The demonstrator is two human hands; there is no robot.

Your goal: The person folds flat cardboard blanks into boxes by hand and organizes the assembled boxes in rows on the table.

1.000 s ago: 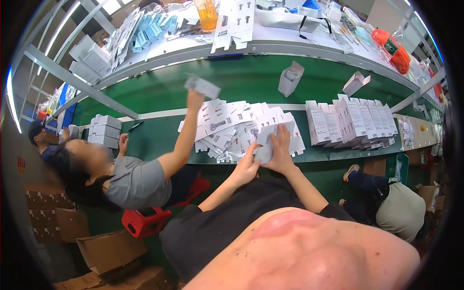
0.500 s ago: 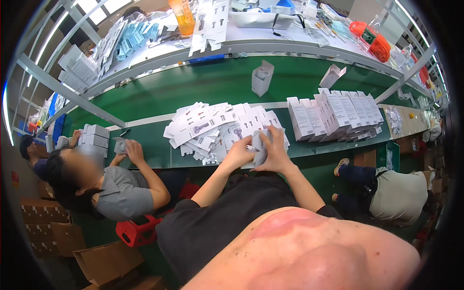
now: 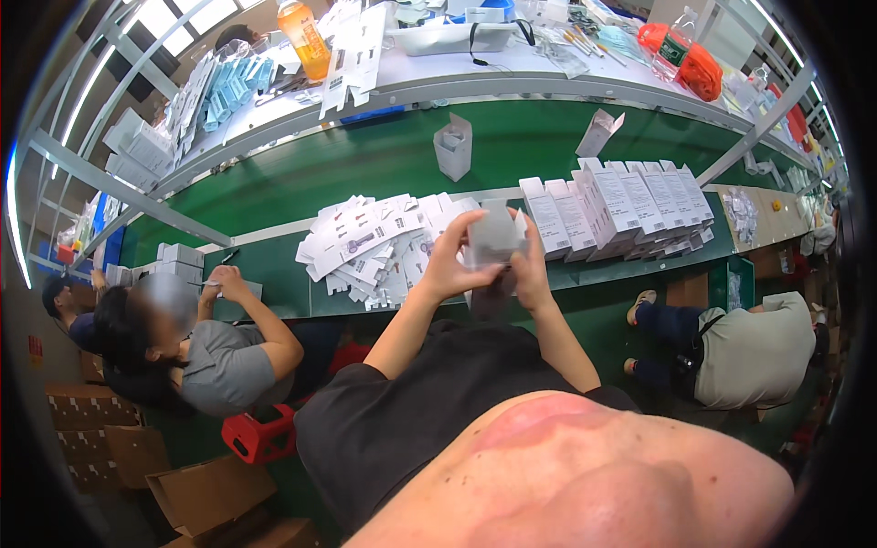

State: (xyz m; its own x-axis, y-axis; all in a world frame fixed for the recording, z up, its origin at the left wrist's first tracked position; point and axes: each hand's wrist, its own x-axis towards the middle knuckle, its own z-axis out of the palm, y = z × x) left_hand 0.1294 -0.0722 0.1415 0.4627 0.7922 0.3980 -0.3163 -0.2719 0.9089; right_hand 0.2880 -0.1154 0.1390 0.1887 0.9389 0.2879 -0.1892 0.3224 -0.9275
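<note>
Between both hands I hold a white carton [image 3: 496, 236], slightly blurred, with a pale face turned up. My left hand [image 3: 448, 263] is closed round its left side, thumb along the near edge. On the opposite side, my right hand [image 3: 531, 274] grips it near a raised flap. The dark patch below the carton is too blurred to make out. Just left of my hands, a heap of flat printed white carton blanks [image 3: 361, 242] lies on the green worktop [image 3: 274, 283]. Several upright white boxes [image 3: 607, 205] stand in rows to the right.
On the green conveyor belt [image 3: 365, 151] stand two open white boxes [image 3: 452, 151] [image 3: 598, 134]. Above it runs a shelf [image 3: 438, 84] with an orange bottle [image 3: 304, 41] and a white tray [image 3: 452, 38]. A co-worker [image 3: 215, 356] sits at left; another person [image 3: 740, 352] bends at right.
The carton in my hands has been lifted and turned, so a broad pale face now shows. My hands have risen slightly. The view has shifted, and the co-worker's hands at left have come together.
</note>
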